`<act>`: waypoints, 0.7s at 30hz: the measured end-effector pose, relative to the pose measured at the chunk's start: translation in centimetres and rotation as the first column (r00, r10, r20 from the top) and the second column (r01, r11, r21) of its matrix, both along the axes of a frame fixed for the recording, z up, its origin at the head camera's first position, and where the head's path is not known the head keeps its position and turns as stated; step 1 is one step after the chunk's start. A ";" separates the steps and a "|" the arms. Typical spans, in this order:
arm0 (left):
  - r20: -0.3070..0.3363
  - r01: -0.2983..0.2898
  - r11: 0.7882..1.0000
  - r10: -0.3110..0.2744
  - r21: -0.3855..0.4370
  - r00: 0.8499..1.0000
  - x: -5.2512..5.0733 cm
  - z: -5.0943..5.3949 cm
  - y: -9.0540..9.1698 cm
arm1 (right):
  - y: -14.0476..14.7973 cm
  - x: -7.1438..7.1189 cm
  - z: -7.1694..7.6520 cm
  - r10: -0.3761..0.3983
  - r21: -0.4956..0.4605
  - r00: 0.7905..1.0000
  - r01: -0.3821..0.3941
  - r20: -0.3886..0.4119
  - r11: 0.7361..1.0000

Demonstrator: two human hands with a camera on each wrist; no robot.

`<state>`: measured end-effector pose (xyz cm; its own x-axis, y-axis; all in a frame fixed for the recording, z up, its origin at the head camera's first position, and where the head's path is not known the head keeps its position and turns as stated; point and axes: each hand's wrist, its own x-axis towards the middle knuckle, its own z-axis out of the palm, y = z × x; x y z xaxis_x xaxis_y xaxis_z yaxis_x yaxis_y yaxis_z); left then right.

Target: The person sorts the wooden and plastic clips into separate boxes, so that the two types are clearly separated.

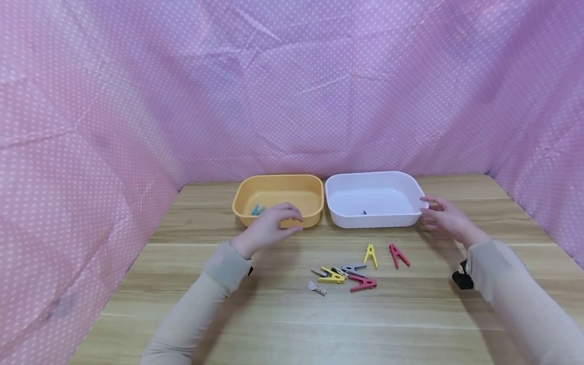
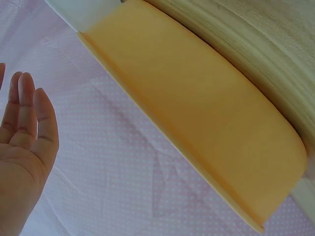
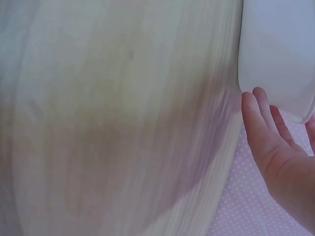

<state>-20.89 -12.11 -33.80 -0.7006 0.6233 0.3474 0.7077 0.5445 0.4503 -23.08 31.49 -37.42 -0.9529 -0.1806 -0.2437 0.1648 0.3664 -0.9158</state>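
My left hand (image 1: 274, 226) hovers over the front edge of a yellow-orange plastic bin (image 1: 315, 200), its fingers loosely bent and holding nothing. Inside that bin lies a teal clothespin (image 1: 256, 209), partly beside the hand. At the right side of a white plastic bin (image 1: 374, 221), my right hand (image 1: 444, 219) has its fingertips at the near corner. In the right wrist view those fingers (image 3: 268, 118) look fairly straight against the bin's wall. A small dark piece (image 1: 364, 212) shows inside the white bin, mostly hidden by its front wall.
Clothespins lie on the wooden table (image 1: 292, 324) before the bins: yellow (image 1: 371, 255) and red (image 1: 399, 256) ones apart, and a mixed pile with another yellow (image 1: 332, 276), another red (image 1: 363, 284) and a grey one (image 1: 353, 267). A white-topped peg (image 1: 317, 288) lies nearest. Pink dotted cloth (image 1: 292, 101) hangs behind.
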 end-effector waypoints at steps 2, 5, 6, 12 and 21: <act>0.011 0.005 1.000 -0.005 -0.019 1.000 0.2 0.1 0.0 | 0.0 0.0 0.0 0.001 0.003 1.000 -0.001 0.002 1.000; 0.037 0.012 0.998 -0.010 -0.058 0.999 0.6 0.2 0.0 | 0.0 0.0 0.1 -0.002 0.003 1.000 0.002 0.005 1.000; 0.049 0.019 0.998 -0.015 -0.068 0.999 0.8 0.2 0.0 | 0.0 0.0 0.1 -0.002 0.005 1.000 0.002 0.006 1.000; 0.096 0.067 0.992 -0.058 -0.102 0.994 1.6 0.4 -0.2 | 0.1 0.0 0.2 0.004 0.013 1.000 -0.004 0.008 1.000; 0.122 0.139 0.980 -0.122 -0.143 0.985 2.8 0.1 0.0 | 0.1 -0.1 0.1 0.001 0.005 1.000 -0.001 0.017 1.000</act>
<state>-18.12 -12.14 -33.70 -0.6389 0.7511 0.1664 0.7267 0.5184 0.4508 -23.19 31.58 -37.28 -0.9484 -0.1802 -0.2610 0.1803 0.3708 -0.9110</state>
